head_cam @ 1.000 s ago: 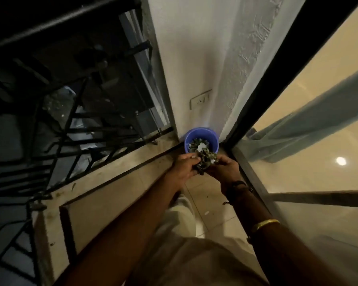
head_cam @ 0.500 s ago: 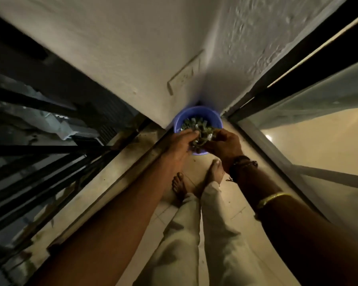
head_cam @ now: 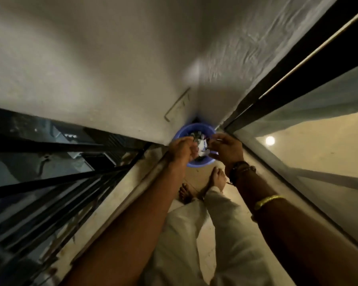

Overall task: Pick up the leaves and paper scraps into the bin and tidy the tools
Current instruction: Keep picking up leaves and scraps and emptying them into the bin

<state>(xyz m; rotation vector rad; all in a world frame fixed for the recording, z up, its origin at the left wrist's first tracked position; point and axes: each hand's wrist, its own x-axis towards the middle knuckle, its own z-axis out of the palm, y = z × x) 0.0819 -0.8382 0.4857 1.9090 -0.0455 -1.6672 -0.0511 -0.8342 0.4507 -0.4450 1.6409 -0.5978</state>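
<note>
Operator: Bin location?

Checker: On the floor, in the corner where the white wall meets the dark door frame. It is blue and round, and its near rim is just ahead of two bare feet.

Operator: Contents?

Checker: Leaves and paper scraps lie inside it. One white scrap shows between the two hands, above the bin opening.

Operator: Left hand status?

Checker: Over the left side of the bin, with its fingers curled inward toward the white scrap. Motion blur hides whether they pinch it; I cannot tell.

Operator: Right hand status?

Checker: Over the right side of the bin, with fingers gently curved and spread apart. A gap shows between thumb and forefinger. No grip is visible.

Operator: Surroundings?

Checker: A socket plate is on the wall above the bin. A black railing runs along the left, and a glass panel along the right. A gold bangle sits on the right forearm.
</note>
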